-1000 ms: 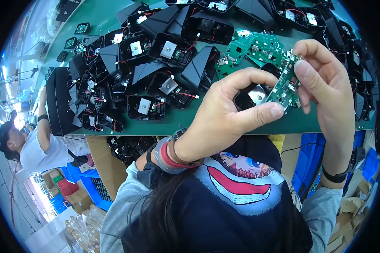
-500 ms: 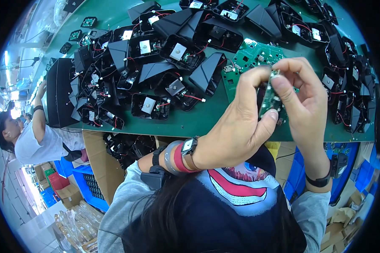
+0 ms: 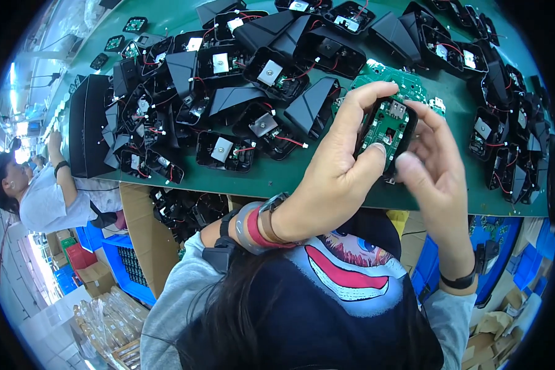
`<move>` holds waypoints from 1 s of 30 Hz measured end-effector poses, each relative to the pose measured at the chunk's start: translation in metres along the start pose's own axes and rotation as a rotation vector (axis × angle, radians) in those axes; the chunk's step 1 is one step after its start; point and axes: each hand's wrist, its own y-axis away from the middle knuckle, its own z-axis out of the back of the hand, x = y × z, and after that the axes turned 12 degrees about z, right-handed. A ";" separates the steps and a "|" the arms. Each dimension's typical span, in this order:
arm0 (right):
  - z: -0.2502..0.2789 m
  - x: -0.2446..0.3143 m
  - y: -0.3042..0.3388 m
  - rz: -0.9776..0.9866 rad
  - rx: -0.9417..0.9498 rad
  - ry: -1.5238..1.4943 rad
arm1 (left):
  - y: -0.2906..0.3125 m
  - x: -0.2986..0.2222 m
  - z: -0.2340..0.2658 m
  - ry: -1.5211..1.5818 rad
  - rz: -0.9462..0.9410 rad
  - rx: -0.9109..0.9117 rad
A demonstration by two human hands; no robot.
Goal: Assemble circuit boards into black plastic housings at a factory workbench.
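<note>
Both hands hold one black plastic housing with a green circuit board (image 3: 388,129) seated inside it, raised above the front edge of the green workbench (image 3: 271,176). My left hand (image 3: 339,172) wraps the housing's left side, thumb pressing on the board. My right hand (image 3: 431,166) grips its right side with thumb and fingers. More bare green circuit boards (image 3: 391,77) lie on the bench just behind the held part.
Several open black housings with red wires (image 3: 225,151) and black wedge-shaped covers (image 3: 311,105) crowd the bench. A black box (image 3: 86,126) stands at the left. A cardboard box of parts (image 3: 179,213) sits under the bench. Another person (image 3: 37,191) works at the far left.
The board, earlier held bare between my fingers, now sits inside a black housing. Both hands have shifted slightly and closed around that housing.
</note>
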 end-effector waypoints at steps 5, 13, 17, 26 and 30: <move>-0.005 0.000 -0.004 0.090 0.015 0.094 | 0.001 -0.012 -0.005 0.101 0.049 0.002; -0.018 0.003 -0.001 0.288 0.077 0.078 | 0.021 -0.035 -0.004 0.051 -0.042 -0.115; 0.013 0.002 0.012 0.399 -0.092 0.121 | 0.025 -0.113 0.065 -0.840 -0.200 -0.042; 0.013 0.003 0.024 0.351 0.098 0.291 | -0.181 -0.144 0.330 -1.778 0.429 -0.090; 0.061 -0.004 0.073 0.203 -0.257 0.463 | -0.198 -0.139 0.339 -1.854 0.342 -0.075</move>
